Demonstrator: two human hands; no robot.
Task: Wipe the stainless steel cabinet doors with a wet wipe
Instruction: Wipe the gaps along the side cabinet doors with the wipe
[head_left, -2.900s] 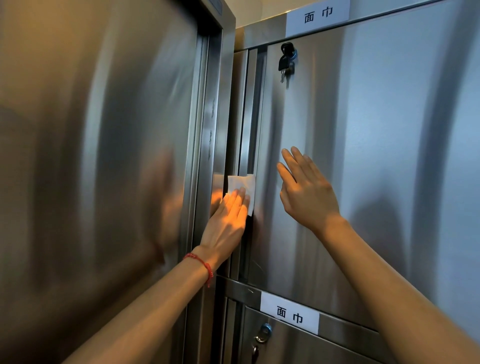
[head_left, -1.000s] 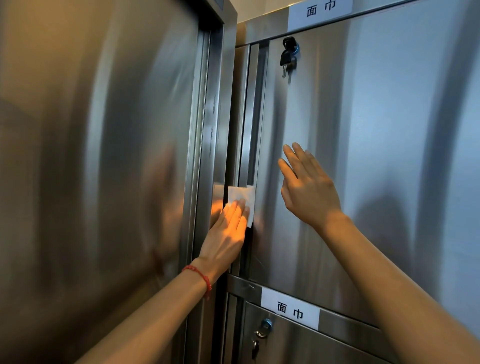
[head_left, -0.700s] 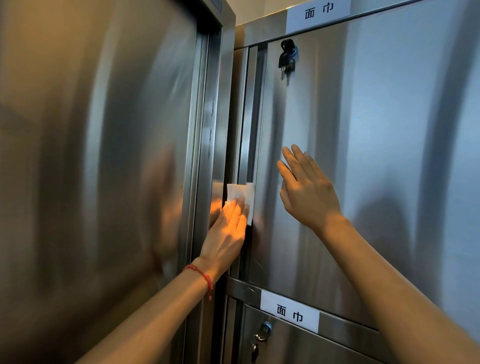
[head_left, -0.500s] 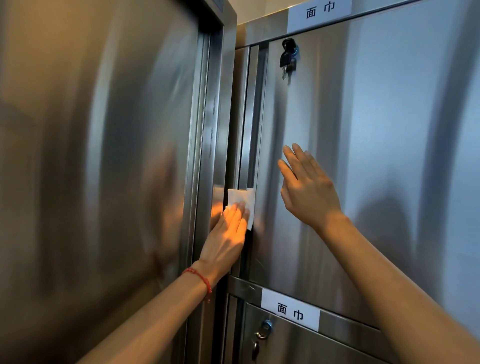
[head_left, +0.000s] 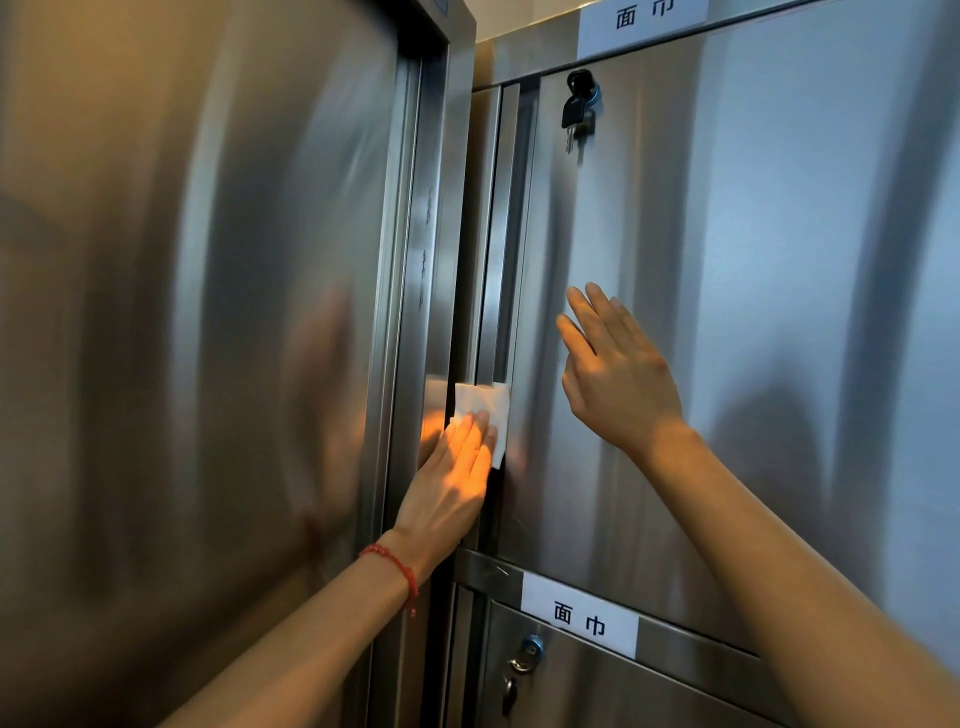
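Note:
A white wet wipe (head_left: 485, 404) lies flat against the narrow vertical strip at the left edge of the upper steel cabinet door (head_left: 753, 312). My left hand (head_left: 454, 480) presses it there with straight fingers; a red string bracelet circles that wrist. My right hand (head_left: 615, 371) rests with straight fingers on the door face, to the right of the wipe, and holds nothing.
A tall steel panel (head_left: 208, 312) stands close on the left. A black key (head_left: 579, 106) hangs in the upper door's lock. A white label (head_left: 579, 613) sits on the rail below, above a lower door with a blue-ringed lock (head_left: 530, 647).
My left hand and the wipe have shifted slightly down and up along the strip, ending a little lower than 2.9 s ago. My right hand has stayed on the door.

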